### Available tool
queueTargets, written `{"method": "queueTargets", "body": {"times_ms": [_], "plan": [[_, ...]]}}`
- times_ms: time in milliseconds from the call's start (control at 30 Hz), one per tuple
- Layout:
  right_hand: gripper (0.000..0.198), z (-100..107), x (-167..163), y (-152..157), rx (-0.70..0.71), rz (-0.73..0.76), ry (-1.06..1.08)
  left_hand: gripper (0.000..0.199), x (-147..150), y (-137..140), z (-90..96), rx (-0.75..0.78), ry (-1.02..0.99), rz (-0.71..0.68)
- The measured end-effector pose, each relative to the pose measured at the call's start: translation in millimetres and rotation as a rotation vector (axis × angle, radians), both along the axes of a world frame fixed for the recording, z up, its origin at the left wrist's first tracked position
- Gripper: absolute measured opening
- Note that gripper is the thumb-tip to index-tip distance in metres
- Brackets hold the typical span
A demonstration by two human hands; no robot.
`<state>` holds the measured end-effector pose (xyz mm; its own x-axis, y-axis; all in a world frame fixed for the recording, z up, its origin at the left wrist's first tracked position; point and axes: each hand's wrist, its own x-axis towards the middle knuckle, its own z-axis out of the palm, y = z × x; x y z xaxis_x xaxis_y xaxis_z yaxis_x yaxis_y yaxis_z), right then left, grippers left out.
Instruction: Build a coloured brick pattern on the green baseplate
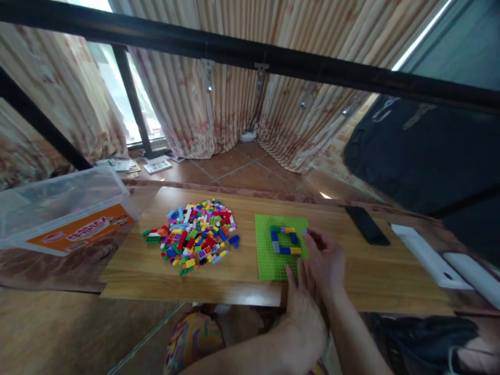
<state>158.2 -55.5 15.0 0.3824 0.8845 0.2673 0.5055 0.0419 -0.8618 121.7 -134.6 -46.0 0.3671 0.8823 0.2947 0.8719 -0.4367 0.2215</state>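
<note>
The brick outline (275,245) is sitting on the green baseplate (265,268), just left of the right hand (330,263) and just beyond the left hand (304,307), its near row running left to right. The right hand is holding its fingers bent; whether it is gripping a brick, I cannot tell. The left hand is lying extended, holding nothing visible. Leftward, a brick pile (199,234) is spreading; farther left, a translucent bin (80,232) is showing faint coloured bits

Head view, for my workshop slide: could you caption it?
Left hand and right hand at a green baseplate bearing a brick outline, loose bricks heaped to the left.
</note>
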Motion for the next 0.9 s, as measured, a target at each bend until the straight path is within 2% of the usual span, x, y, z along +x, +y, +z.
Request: {"method": "queueTargets", "body": {"times_ms": [67,167,333,567,900], "plan": [[0.042,-5,22,-7,-0.074,-0.011,-0.052,0.054,-1,-1,2.4,0.009,0.022,-0.016],[0.040,-13,33,-9,-0.143,0.019,-0.078,0.055,-2,1,5.3,0.013,0.049,0.009],[0.038,-19,23,-5,-0.156,0.089,-0.153,0.053,2,4,-1.0,0.009,0.053,0.032],[0.034,-25,22,-2,-0.213,0.117,-0.301,0.054,-1,4,-2.6,-0.067,0.045,-0.024],[0.038,-28,23,2,-0.185,0.094,-0.379,0.054,1,1,-5.7,-0.009,0.082,-0.015]]}}
